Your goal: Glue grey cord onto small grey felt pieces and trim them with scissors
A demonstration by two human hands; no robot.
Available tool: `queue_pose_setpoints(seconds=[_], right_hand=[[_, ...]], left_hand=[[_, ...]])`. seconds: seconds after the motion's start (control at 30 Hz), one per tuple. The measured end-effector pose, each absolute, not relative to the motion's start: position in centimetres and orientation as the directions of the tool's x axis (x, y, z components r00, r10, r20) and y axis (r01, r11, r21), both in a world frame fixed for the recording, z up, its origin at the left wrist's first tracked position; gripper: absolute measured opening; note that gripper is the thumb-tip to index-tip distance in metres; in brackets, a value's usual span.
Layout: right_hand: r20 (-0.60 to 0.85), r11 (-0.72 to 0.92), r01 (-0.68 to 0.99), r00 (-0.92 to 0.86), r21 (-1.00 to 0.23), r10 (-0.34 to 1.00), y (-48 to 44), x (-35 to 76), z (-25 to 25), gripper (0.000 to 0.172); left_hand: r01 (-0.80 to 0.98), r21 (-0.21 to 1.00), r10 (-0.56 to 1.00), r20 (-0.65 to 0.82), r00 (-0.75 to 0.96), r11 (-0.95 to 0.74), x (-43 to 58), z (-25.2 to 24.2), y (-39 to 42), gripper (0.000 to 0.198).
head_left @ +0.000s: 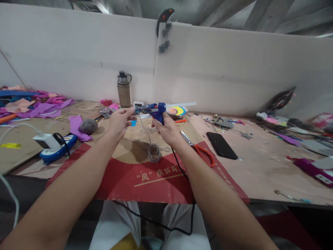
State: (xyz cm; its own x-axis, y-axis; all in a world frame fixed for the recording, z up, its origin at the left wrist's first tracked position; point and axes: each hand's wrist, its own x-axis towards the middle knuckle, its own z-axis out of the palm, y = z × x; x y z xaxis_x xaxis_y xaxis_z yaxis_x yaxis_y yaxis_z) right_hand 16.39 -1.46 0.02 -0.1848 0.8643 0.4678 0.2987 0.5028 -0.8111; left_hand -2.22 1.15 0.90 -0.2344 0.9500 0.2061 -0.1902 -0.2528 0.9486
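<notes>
Right hand (167,129): its fingers are wrapped around the handle of the blue glue gun (156,111).
Glue gun: it is held above the bench (260,166).
Left hand (120,122): its fingers are at the nozzle; whether they pinch something, I cannot tell.
Grey yarn (154,155): it hangs below the nozzle, ending in loose coil.

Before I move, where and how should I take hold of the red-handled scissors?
I'd take the red handle loops, coming from the right, where the black smartphone lies. The scissors appear to lie flat, metal blades pointing away and left, loops nearer the person. The right forearm passes close along their left side.
</notes>
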Motion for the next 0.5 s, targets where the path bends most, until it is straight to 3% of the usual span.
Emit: queue_pose_setpoints(seconds=[0.5], right_hand=[[0.466, 0.491, 0.296, -0.154, -0.819, 0.871, -1.30, 16.52, -0.14, 0.020]], left_hand=[[-0.177, 0.946, 0.947, 0.229, -0.225, -0.271, -2.18, 0.82, 1.19, 0.017]])
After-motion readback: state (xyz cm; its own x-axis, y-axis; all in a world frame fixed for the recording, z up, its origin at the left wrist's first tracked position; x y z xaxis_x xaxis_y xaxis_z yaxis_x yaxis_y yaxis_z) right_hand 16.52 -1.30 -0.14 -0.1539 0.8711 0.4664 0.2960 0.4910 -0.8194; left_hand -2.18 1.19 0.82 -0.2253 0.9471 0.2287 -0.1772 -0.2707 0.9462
